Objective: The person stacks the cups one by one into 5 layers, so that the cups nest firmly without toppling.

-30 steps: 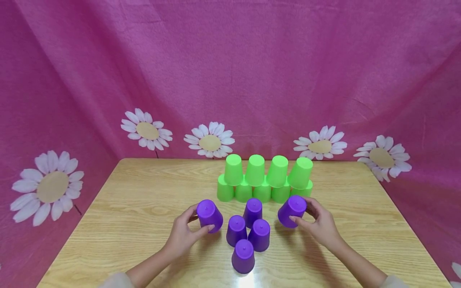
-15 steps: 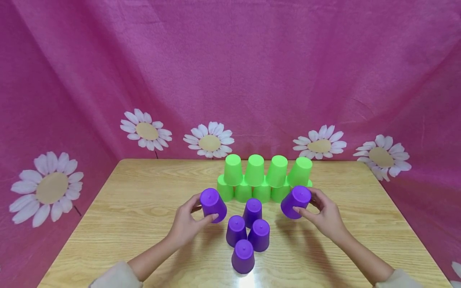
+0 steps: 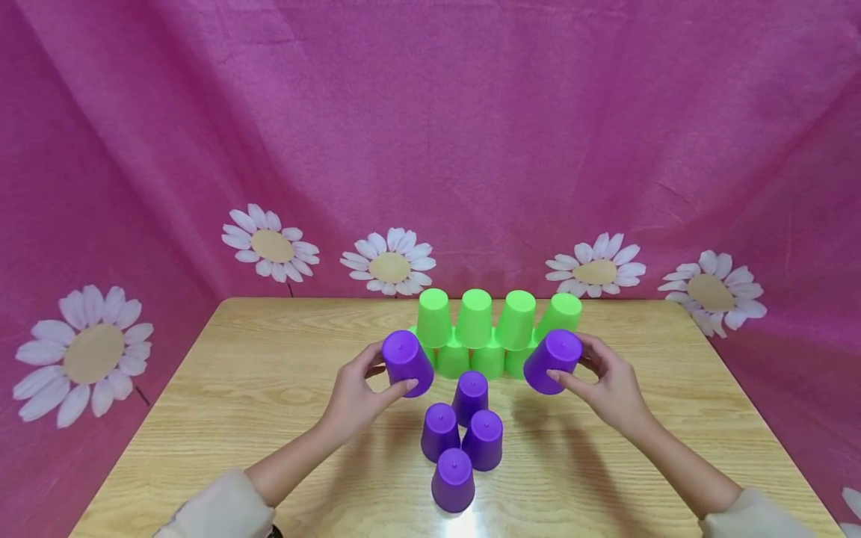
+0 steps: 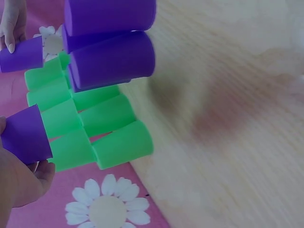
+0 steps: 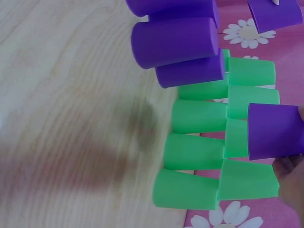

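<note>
My left hand point(image 3: 359, 390) holds an upside-down purple cup point(image 3: 408, 366) between thumb and fingers, above the table and left of a purple cluster. On the other side, my right hand point(image 3: 615, 387) grips a second purple cup point(image 3: 550, 363) the same way, overlapping the right end of the green cups in the head view. Between and nearer than the hands stand several upside-down purple cups, among them a back one point(image 3: 471, 400) and a front one point(image 3: 453, 482). In the left wrist view the left-hand cup point(image 4: 27, 135) tapers towards the fingers.
Behind the purple cups, upside-down green cups form two levels, an upper row point(image 3: 474, 320) resting on a lower row point(image 3: 454, 362). The wooden table point(image 3: 269, 373) meets a pink cloth point(image 3: 430, 149) with printed daisies at its back edge.
Both hands have risen with their purple cups, higher over the table and farther back; the left one has also shifted right. The standing purple cups and green rows have stayed put.
</note>
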Available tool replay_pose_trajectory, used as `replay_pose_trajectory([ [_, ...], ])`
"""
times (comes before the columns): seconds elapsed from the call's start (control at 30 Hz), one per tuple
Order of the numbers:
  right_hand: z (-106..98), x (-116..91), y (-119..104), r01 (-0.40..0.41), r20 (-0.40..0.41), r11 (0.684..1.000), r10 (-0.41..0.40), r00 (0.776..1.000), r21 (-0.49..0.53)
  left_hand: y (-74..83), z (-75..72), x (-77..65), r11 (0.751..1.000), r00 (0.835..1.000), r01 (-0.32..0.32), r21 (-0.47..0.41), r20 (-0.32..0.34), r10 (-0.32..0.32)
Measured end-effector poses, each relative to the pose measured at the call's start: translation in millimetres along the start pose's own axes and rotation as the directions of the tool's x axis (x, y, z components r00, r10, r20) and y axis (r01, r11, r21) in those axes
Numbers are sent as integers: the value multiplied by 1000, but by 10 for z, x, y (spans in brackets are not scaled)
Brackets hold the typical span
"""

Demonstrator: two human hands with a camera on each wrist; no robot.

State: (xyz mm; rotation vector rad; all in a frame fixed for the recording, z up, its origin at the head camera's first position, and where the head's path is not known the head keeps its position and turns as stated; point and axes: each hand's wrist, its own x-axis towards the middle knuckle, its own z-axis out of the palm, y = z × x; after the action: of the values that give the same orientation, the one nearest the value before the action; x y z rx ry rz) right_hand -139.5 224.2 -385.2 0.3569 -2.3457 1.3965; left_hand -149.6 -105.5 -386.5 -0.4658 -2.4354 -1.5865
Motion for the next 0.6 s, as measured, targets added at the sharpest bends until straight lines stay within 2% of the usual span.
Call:
replay_pose_trajectory([
  [0.33, -21, 151, -125, 55, -16, 998, -55, 998, 21, 218, -27, 193, 999, 998, -45, -26, -41, 44],
  [0.6, -10, 282, -186, 84, -35, 996, -83, 996, 29, 357, -16, 348, 997, 997, -71, -18, -33, 70],
])
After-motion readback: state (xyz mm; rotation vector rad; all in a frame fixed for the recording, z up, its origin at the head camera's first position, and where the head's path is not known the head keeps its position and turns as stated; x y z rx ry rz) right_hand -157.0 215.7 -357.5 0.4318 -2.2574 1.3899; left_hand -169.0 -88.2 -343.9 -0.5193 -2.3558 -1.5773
